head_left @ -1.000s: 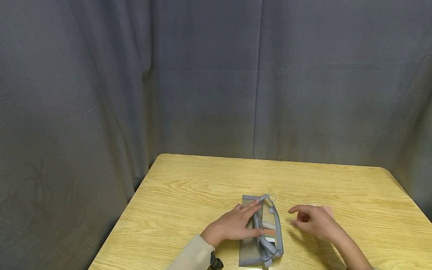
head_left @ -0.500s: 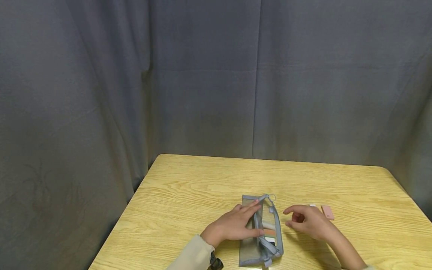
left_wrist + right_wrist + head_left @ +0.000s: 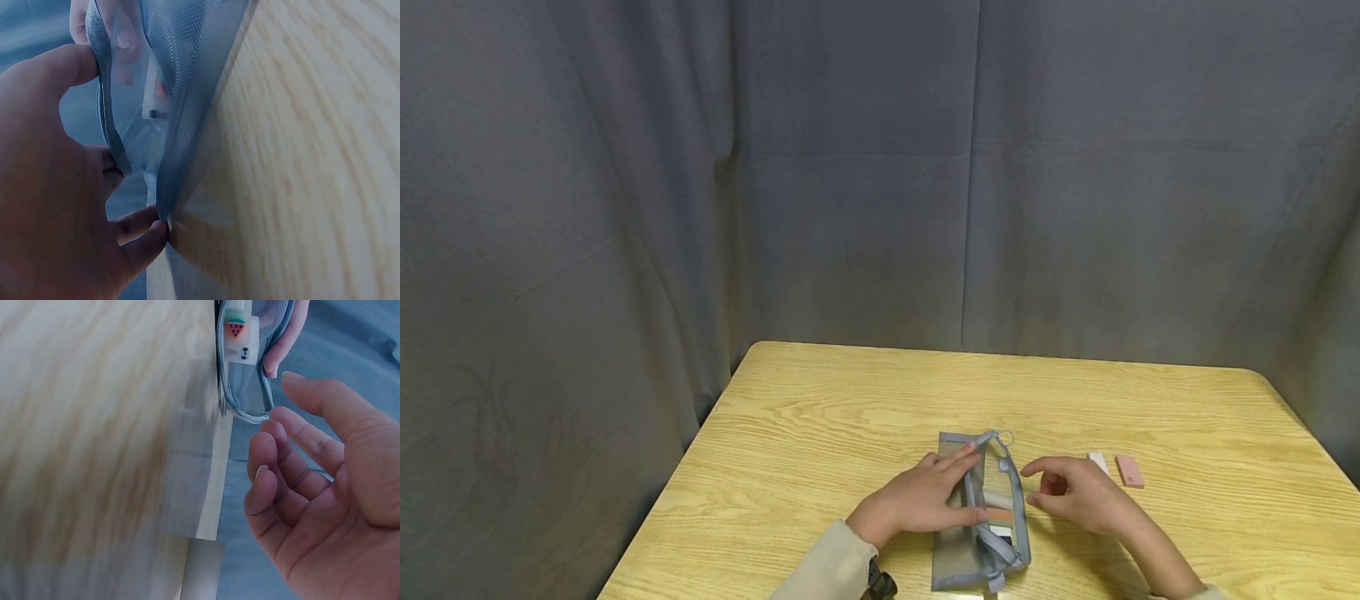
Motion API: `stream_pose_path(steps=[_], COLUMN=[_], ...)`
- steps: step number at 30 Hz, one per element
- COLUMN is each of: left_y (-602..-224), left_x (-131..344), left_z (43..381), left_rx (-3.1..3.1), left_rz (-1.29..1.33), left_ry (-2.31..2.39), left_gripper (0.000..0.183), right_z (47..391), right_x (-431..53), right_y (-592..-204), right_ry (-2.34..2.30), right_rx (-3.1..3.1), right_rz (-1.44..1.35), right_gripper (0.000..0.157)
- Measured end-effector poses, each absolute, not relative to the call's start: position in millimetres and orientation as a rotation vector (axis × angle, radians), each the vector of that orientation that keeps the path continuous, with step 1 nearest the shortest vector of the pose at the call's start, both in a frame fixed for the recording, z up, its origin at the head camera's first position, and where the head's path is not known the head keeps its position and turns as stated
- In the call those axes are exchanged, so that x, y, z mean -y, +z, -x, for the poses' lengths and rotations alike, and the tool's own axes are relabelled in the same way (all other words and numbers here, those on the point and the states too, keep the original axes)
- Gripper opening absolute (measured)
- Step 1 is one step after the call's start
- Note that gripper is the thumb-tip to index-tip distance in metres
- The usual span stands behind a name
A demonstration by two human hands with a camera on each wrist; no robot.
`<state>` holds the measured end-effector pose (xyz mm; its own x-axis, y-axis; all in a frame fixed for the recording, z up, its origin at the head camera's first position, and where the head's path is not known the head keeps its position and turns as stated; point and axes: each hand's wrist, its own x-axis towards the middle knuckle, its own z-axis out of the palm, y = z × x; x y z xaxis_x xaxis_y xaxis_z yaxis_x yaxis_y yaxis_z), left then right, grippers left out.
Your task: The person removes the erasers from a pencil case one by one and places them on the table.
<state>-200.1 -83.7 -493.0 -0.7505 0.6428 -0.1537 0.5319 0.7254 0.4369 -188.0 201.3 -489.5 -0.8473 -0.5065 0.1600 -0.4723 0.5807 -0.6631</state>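
Note:
A grey-blue mesh zip pouch [image 3: 953, 560] lies on the table with its mouth spread. My left hand [image 3: 917, 504] lies across it and holds the edge back. In the left wrist view the thumb meets the zip edge [image 3: 103, 81], and fingers grip the lower corner. Inside show an orange-and-white block [image 3: 999, 516] and other pale pieces. The right wrist view shows a white block [image 3: 242, 340] printed with a red fruit slice. My right hand [image 3: 1078, 493] hovers just right of the pouch mouth, fingers loosely curled, holding nothing.
A pink eraser-like block [image 3: 1129, 471] and a small white block [image 3: 1098, 462] lie on the wooden table [image 3: 850, 400] beyond my right hand. A metal ring [image 3: 1006, 437] hangs at the pouch's far end. Grey curtains [image 3: 865, 183] stand behind the table.
My right hand has moved left toward the pouch mouth, uncovering the pink block and more of the white one. My left hand and the pouch have stayed put.

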Motion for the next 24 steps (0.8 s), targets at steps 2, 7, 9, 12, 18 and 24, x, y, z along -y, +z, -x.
stream_pose_path(steps=[2,7,9,12,18,24], left_y=[-493,-492,-491,-492,-492,-493], left_x=[83,82,83,83,84,84], left_z=[200,200,200,201,201,200], left_rx=[-2.635,-2.638,-2.637,-2.633,-2.628,-2.626], left_rz=[-0.921,-0.921,-0.926,-0.935,-0.939,-0.946], left_ry=[0.538,0.538,0.538,0.537,0.541,0.542], left_gripper=[0.082,0.081,0.081,0.081,0.081,0.081], right_z=[188,190,190,191,191,191], right_x=[-200,-197,-197,-194,-189,-185], right_y=[-490,-491,-492,-492,-491,-490], right_ry=[-1.144,-1.135,-1.12,-1.107,-1.086,-1.079], right_rx=[-2.729,-2.705,-2.701,-2.696,-2.685,-2.655], right_rz=[0.867,0.862,0.845,0.85,0.871,0.871], right_gripper=[0.03,0.029,0.029,0.029,0.028,0.027])
